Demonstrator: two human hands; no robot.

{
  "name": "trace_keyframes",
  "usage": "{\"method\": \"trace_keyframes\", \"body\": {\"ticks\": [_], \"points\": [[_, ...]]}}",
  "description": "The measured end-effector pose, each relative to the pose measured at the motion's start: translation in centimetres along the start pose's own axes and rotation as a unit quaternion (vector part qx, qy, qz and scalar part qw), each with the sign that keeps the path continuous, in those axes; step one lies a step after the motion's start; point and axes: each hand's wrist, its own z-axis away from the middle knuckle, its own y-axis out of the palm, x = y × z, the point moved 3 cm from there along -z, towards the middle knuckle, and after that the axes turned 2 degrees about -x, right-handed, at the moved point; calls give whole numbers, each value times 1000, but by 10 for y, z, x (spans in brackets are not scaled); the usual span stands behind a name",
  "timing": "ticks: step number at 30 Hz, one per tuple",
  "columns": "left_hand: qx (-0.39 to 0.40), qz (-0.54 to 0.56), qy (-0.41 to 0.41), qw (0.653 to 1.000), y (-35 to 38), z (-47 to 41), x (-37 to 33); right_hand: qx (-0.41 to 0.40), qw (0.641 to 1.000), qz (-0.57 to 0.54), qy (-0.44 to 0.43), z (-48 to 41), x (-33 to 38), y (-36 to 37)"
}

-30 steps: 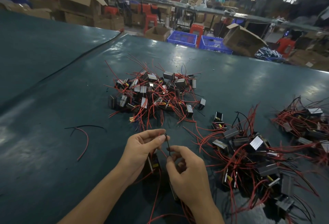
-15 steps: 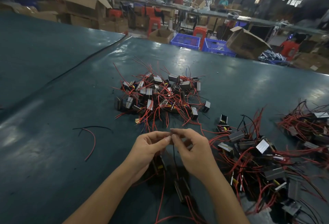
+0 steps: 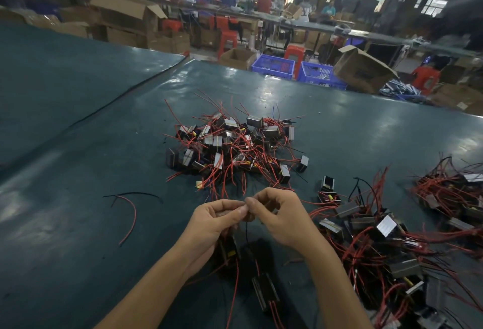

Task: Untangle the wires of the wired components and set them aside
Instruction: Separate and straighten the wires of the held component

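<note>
My left hand (image 3: 214, 220) and my right hand (image 3: 282, 215) meet fingertip to fingertip above the green table (image 3: 78, 250). Both pinch the top of a thin black wire (image 3: 246, 234) that hangs down between them. Below the hands dangle two small black components: one (image 3: 228, 250) under my left palm, another (image 3: 264, 293) lower, trailing red wires. A tangled pile of components with red wires (image 3: 232, 148) lies just beyond the hands. A second heap (image 3: 379, 245) spreads to the right.
Loose red and black wire pieces (image 3: 130, 213) lie on the table to the left. A third wired cluster (image 3: 454, 195) sits at the far right edge. Cardboard boxes (image 3: 363, 69), blue crates (image 3: 271, 65) and people at benches stand beyond the table's far edge.
My right hand rose from below the left hand until its fingertips met the left's at the wire's top. The view shifted slightly.
</note>
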Motion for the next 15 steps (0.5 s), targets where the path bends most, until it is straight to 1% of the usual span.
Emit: {"method": "trace_keyframes", "body": {"ticks": [3, 5, 7, 9, 11, 13, 15], "points": [[59, -19, -31, 998, 2, 2, 0, -1, 1000, -12, -4, 1, 3, -1], [79, -26, -33, 996, 3, 3, 0, -4, 1000, -22, -2, 2, 6, -1], [66, -60, 14, 996, 4, 5, -2, -9, 1000, -2, 2, 2, 7, -2], [40, -123, 87, 988, 6, 5, -5, -13, 999, 44, 21, 2, 7, -4], [25, -172, 146, 974, 7, 5, -5, -10, 996, 71, 57, 1, 5, -5], [9, -215, 188, 958, 7, 7, -3, 3, 989, 106, 103, 2, 3, -5], [-8, -263, 241, 934, 7, 9, -3, 12, 979, 138, 152, 2, 1, -5]]}}
